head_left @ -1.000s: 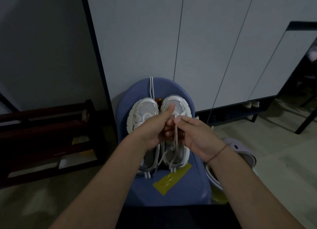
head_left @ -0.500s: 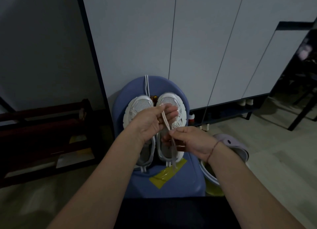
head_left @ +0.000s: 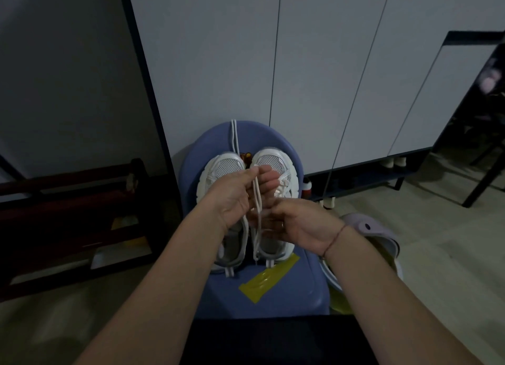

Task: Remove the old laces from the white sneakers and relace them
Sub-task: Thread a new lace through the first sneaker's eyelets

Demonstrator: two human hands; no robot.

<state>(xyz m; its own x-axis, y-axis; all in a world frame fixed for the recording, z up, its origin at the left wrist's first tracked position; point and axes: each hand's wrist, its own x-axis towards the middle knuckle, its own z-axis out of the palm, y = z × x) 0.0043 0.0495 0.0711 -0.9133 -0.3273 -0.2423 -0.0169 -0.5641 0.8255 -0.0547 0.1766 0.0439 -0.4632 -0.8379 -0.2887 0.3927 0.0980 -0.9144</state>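
Status: relacing in progress, not complete.

The two white sneakers stand side by side on the blue stool (head_left: 300, 291), toes toward 12 o'clock. My left hand (head_left: 235, 198) pinches a white lace (head_left: 257, 198) between thumb and fingers above the toes. The lace's strands hang toward 6 o'clock, between the shoes. My right hand (head_left: 300, 225) sits at 4 o'clock from the left hand, fingers curled at the lower strands. I cannot tell whether they actually clamp the lace.

The 3 o'clock sneaker (head_left: 273, 161) shows crossed lacing over its forward eyelets, so I judge it partly threaded. The 9 o'clock sneaker (head_left: 224, 169) is largely covered by my left hand, and its lacing state is not readable. A loose lace (head_left: 234, 138) lies over the stool edge at 12 o'clock, probably one already removed.

Remaining, by my estimate: thread the upper eyelets of the 3 o'clock sneaker, then verify the other shoe.
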